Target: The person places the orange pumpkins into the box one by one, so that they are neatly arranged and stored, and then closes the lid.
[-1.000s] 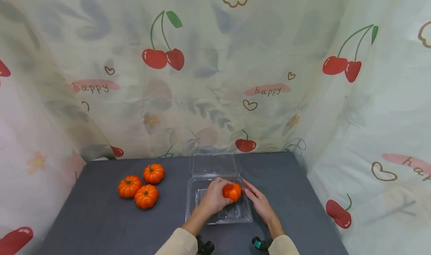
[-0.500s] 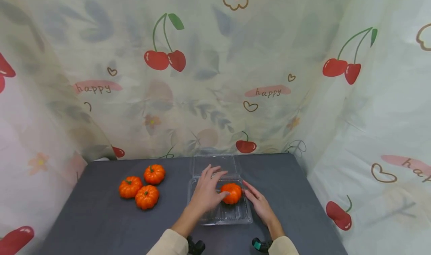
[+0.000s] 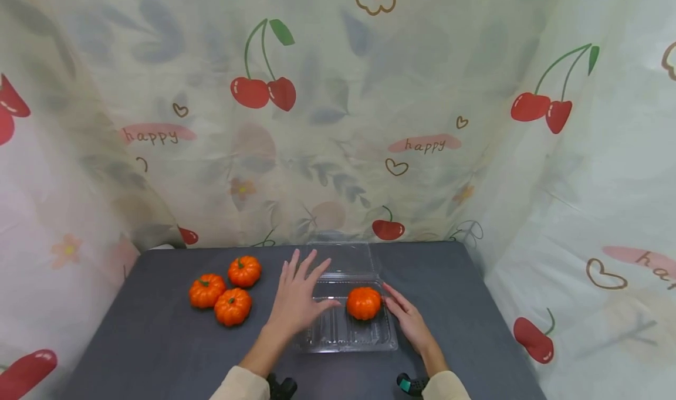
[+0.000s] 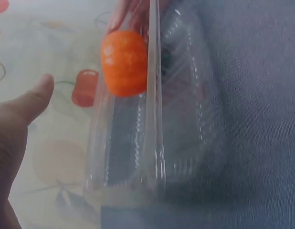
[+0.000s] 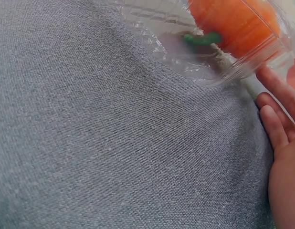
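Observation:
A small orange pumpkin (image 3: 364, 303) sits in the right part of a clear plastic clamshell box (image 3: 338, 348), whose lid (image 3: 340, 259) is folded back behind it. My left hand (image 3: 293, 300), fingers spread, hangs over the box's left side, holding nothing and apart from the pumpkin; its thumb (image 4: 36, 98) shows in the left wrist view. My right hand (image 3: 412, 324) rests along the right wall of the box, its extended fingertips right at the rim. Through the plastic in the right wrist view, a green stem (image 5: 202, 38) shows below the pumpkin.
Three more orange pumpkins stand in a cluster on the left of the dark grey table (image 3: 158, 341): a back one (image 3: 244, 271), a left one (image 3: 208, 290) and a front one (image 3: 233, 307). A printed curtain (image 3: 327, 124) surrounds the table at the back and sides.
My left hand has let go of the pumpkin, spread its fingers and moved left. The pumpkin stays in the box, and my right hand keeps its place at the right wall.

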A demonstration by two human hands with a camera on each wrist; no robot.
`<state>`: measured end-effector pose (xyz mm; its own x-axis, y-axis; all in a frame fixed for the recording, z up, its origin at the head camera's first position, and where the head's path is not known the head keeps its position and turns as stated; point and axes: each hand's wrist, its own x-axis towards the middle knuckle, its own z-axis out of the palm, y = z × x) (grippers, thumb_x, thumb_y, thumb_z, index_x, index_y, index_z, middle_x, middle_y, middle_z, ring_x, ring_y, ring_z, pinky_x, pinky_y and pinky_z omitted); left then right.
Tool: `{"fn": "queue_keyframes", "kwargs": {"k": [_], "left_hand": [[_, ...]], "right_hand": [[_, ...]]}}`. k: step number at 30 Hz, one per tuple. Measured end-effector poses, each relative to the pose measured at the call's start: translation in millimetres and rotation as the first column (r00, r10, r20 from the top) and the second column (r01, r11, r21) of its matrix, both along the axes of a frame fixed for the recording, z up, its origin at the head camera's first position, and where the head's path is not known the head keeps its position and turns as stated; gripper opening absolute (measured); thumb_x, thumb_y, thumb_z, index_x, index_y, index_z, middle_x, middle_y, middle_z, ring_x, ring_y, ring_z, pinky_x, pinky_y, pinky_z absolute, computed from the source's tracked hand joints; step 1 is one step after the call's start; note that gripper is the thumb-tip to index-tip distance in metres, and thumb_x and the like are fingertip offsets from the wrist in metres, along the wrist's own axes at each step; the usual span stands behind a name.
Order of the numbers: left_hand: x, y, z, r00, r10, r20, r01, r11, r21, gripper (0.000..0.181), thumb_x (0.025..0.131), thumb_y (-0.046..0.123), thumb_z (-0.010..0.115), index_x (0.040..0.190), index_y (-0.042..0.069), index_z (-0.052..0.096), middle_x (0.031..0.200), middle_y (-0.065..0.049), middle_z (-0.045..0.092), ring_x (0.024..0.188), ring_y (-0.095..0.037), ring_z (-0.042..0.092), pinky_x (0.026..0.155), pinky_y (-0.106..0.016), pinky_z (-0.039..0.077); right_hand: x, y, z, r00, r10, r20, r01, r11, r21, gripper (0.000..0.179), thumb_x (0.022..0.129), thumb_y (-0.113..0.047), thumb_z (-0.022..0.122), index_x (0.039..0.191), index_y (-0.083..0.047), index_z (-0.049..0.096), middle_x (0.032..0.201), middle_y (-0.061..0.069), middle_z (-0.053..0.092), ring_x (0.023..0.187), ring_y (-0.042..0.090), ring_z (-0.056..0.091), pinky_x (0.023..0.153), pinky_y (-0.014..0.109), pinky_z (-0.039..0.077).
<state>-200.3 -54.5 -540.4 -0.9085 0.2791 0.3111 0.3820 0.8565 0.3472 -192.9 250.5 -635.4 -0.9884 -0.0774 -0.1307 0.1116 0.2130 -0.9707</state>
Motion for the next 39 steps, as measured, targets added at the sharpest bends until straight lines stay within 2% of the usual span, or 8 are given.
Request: {"fn": "queue_keyframes", "kwargs": {"k": [5, 9, 19, 25, 34, 39], "left_hand": [[-1.0, -16.6, -3.6, 0.998, 0.053, 0.029, -0.052, 0.998, -0.028, 0.104, 0.073, 0.076, 0.075, 0.16, 0.044, 0.026, 0.172, 0.003, 0.017, 0.161, -0.038, 0.004, 0.127, -0.063, 0.009], [0.6, -29.6, -8.6, 0.995, 0.086, 0.041, -0.085, 0.996, -0.04, 0.109, 0.073, 0.078, 0.073, 0.161, 0.046, 0.018, 0.173, 0.001, 0.013, 0.161, -0.039, 0.001, 0.126, -0.066, 0.005], [7.0, -57.7, -20.0, 0.985, 0.161, 0.058, -0.159, 0.987, -0.034, 0.11, 0.07, 0.076, 0.076, 0.161, 0.042, 0.024, 0.173, -0.004, 0.017, 0.16, -0.043, 0.002, 0.123, -0.069, 0.009], [7.7, -74.6, -25.9, 0.979, 0.187, 0.08, -0.188, 0.982, 0.01, 0.108, 0.072, 0.074, 0.077, 0.161, 0.038, 0.027, 0.172, -0.007, 0.019, 0.157, -0.047, 0.007, 0.123, -0.07, 0.007], [11.0, -102.9, -34.5, 0.958, 0.273, 0.089, -0.277, 0.96, 0.036, 0.105, 0.074, 0.071, 0.078, 0.16, 0.035, 0.031, 0.168, -0.014, 0.026, 0.155, -0.05, 0.009, 0.12, -0.073, 0.01], [17.0, -119.5, -43.0, 0.935, 0.335, 0.12, -0.343, 0.938, 0.054, 0.105, 0.074, 0.078, 0.071, 0.16, 0.031, 0.033, 0.166, -0.015, 0.029, 0.151, -0.05, 0.017, 0.115, -0.074, 0.018]], "right_hand": [[0.7, 0, -0.4, 1.0, 0.004, -0.003, -0.004, 1.0, 0.005, 0.051, 0.103, -0.044, 0.056, 0.152, -0.032, 0.048, 0.16, -0.001, 0.046, 0.144, 0.025, 0.049, 0.122, 0.05, 0.035], [1.2, -1, -0.4, 1.0, 0.003, 0.005, -0.003, 1.0, 0.019, 0.052, 0.103, -0.046, 0.055, 0.153, -0.032, 0.047, 0.161, -0.001, 0.045, 0.145, 0.025, 0.049, 0.122, 0.05, 0.035], [0.7, -3, -0.9, 1.0, -0.001, 0.009, 0.001, 1.0, 0.007, 0.052, 0.103, -0.045, 0.055, 0.153, -0.031, 0.047, 0.161, 0.0, 0.045, 0.145, 0.026, 0.049, 0.122, 0.051, 0.033], [0.7, -2, 2.2, 1.0, -0.006, 0.01, 0.006, 1.0, 0.013, 0.051, 0.104, -0.044, 0.055, 0.152, -0.032, 0.048, 0.161, 0.0, 0.045, 0.145, 0.025, 0.048, 0.122, 0.051, 0.034], [-0.3, -1, 0.9, 1.0, -0.004, 0.01, 0.004, 1.0, -0.001, 0.051, 0.103, -0.044, 0.056, 0.152, -0.033, 0.048, 0.161, -0.001, 0.045, 0.146, 0.025, 0.047, 0.123, 0.051, 0.032], [-0.4, 0, -0.5, 1.0, -0.003, 0.01, 0.003, 1.0, 0.001, 0.05, 0.103, -0.043, 0.056, 0.151, -0.032, 0.049, 0.159, -0.001, 0.047, 0.145, 0.025, 0.049, 0.123, 0.05, 0.034]]}}
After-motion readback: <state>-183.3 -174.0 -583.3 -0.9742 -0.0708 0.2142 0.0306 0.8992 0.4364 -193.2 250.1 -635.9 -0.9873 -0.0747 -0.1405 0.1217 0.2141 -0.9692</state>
